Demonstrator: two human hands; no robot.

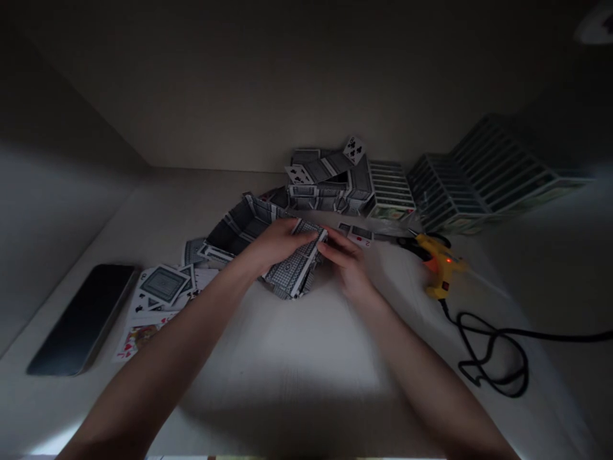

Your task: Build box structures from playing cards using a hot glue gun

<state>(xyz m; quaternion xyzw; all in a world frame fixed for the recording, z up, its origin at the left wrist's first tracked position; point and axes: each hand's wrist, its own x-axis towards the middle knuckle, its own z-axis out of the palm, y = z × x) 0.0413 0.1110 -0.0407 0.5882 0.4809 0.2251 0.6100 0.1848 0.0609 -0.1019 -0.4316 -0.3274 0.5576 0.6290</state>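
Note:
A long box-like structure built from grey-backed playing cards (306,255) is between my hands at the middle of the table. My left hand (280,243) grips it from the left, its thumb lying across the top face. From the right, my right hand (345,259) holds the card structure's edge between fingers and thumb. An open card tray (242,223) extends behind my left wrist; whether it is joined to the held part I cannot tell.
A larger card structure (330,179) stands against the back wall beside ribbed, stepped blocks (460,185). To the right lie a yellow glue gun (438,265), its light red, and its black cable (498,332). Loose playing cards (165,284) and a black phone (83,319) lie left.

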